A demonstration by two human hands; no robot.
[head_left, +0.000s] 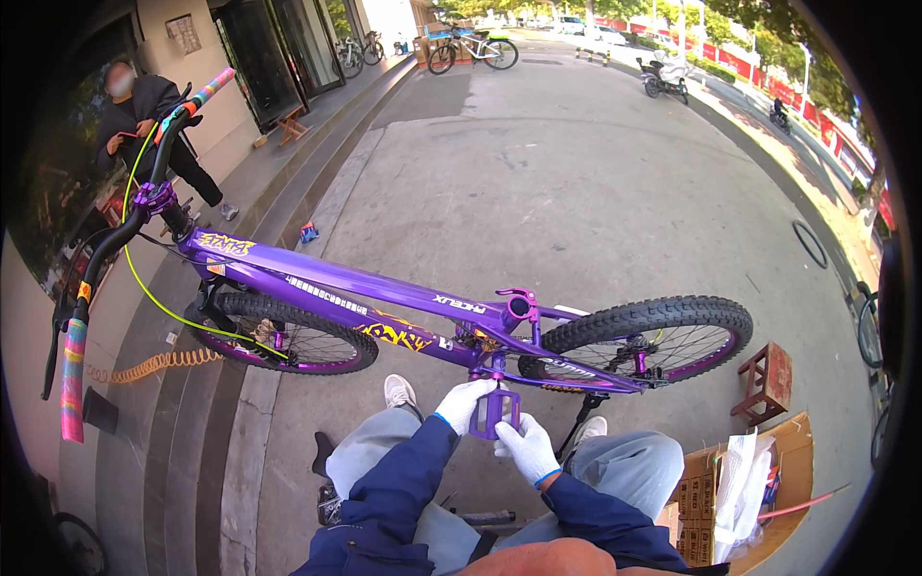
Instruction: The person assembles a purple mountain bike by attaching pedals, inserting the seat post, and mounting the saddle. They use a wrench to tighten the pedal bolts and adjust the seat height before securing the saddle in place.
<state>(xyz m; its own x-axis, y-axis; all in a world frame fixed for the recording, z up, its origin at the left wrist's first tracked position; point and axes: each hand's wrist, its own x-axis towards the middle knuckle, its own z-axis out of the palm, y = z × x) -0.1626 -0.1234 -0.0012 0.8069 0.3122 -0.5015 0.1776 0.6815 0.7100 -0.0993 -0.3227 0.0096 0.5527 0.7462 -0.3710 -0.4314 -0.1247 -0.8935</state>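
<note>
Purple pedal (pixel 495 415) partly behind white-gloved fingers (pixel 512 439)

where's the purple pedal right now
Low in the middle of the head view, the purple pedal sits between the left hand and right hand, just below the bike frame.

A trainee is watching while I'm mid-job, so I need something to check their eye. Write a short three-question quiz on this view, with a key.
1. True or false: the gloved left grip and gloved right grip are both at the purple pedal.
2. Fill in: the bicycle's handlebar is toward the picture's ____ side.
3. The red stool is nearest to: a) the handlebar; b) the rear wheel; c) the standing person in dark clothes.

Key: 1 true; 2 left; 3 b.
</note>
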